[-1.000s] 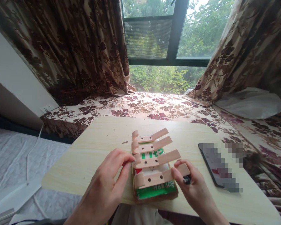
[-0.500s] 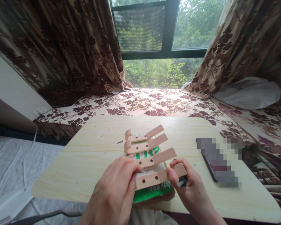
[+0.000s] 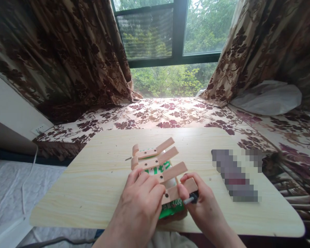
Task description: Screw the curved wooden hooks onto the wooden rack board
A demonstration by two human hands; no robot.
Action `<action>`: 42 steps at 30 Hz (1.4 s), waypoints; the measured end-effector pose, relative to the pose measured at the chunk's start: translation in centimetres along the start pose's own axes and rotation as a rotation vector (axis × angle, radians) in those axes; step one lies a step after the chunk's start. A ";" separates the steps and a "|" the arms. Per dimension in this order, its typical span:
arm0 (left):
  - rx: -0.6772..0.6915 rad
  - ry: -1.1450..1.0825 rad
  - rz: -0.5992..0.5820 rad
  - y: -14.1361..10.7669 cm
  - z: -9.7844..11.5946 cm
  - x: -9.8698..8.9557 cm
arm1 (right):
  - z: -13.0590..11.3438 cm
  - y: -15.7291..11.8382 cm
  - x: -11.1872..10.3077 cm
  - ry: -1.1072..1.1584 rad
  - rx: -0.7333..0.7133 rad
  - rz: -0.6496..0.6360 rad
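Several pale wooden slats [image 3: 151, 162], each with bent ends and dark screws or holes, form a row over a green and white printed package [image 3: 170, 210]. My left hand [image 3: 142, 198] is draped over the left part of the nearer slats, fingers curled onto the wood and hiding it. At the right end of the nearest slat, my right hand [image 3: 196, 193] pinches the wood between thumb and forefinger. A small black object with a grey tip [image 3: 192, 198] also sits in that hand's fingers; its kind is not clear.
Everything lies on a light wood-grain tabletop [image 3: 74, 186]. A flat dark object, blurred out [image 3: 234, 175], is on the right side. A thin dark sliver [image 3: 128, 159] lies beyond the slats. A patterned window seat [image 3: 165, 113] borders the far edge.
My left hand has shifted right and farther over the nearest slats, covering more of them. My right hand still pinches the nearest slat. The whole view has shifted slightly.
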State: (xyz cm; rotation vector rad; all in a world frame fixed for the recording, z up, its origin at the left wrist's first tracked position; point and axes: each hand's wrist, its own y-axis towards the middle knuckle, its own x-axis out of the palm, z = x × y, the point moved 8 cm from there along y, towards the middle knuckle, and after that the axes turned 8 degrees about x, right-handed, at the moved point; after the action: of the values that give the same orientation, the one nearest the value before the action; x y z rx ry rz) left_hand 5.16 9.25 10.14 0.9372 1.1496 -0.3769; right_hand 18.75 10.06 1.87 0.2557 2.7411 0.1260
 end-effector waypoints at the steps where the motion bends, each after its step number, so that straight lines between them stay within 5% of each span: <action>1: 0.009 0.018 -0.021 0.2 0.1 0.4 | 0.0 0.0 0.1 0.001 0.000 -0.005; 7: 0.078 0.068 -0.038 0.5 0.7 1.7 | 0.4 0.0 0.2 0.004 0.016 -0.023; 11: 0.086 0.050 0.033 0.7 0.8 1.7 | 0.4 0.1 0.2 0.000 0.017 -0.022; 37: 0.047 -0.042 -0.034 1.6 0.4 2.5 | 0.6 0.0 0.2 -0.025 0.060 -0.118; 42: 0.018 -0.050 -0.118 1.4 0.2 3.1 | 1.0 -1.5 -3.0 -0.116 0.060 -0.203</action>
State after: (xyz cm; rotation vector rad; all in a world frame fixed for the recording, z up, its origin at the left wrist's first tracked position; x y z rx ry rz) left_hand 7.52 10.51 8.02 0.8728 1.1604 -0.5040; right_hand 21.59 8.10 1.90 -0.0007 2.6386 -0.0250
